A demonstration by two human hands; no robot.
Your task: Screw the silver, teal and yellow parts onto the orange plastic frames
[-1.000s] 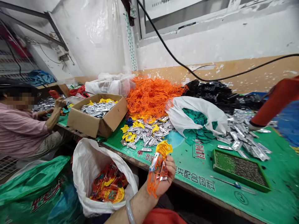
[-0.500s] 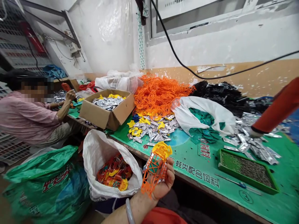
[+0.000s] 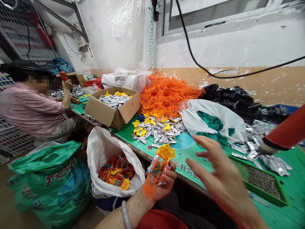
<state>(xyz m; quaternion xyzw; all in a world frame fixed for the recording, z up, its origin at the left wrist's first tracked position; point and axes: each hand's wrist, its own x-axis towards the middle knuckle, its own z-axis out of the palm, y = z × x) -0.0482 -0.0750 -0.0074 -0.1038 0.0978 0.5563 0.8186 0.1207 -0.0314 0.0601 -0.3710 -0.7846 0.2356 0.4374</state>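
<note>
My left hand is closed around a plastic assembly, palm up, above the table's front edge. The assembly joins an orange lattice frame, a yellow end piece and a silver strip, with a bit of green showing through the lattice. My right hand, slightly blurred, hovers over the table with fingers spread and nothing in them. Below it lies a green tray of small dark screw-like pieces. Silver strips and yellow pieces are heaped beyond my hands.
A white sack of similar assemblies stands left of my left arm, with a green bag beside it. An orange power driver hangs at right. A cardboard box and orange frames sit behind. A co-worker sits at left.
My right hand has come into view from the right, fingers spread. My left hand still holds the assembly at nearly the same place. The co-worker's raised hand is higher.
</note>
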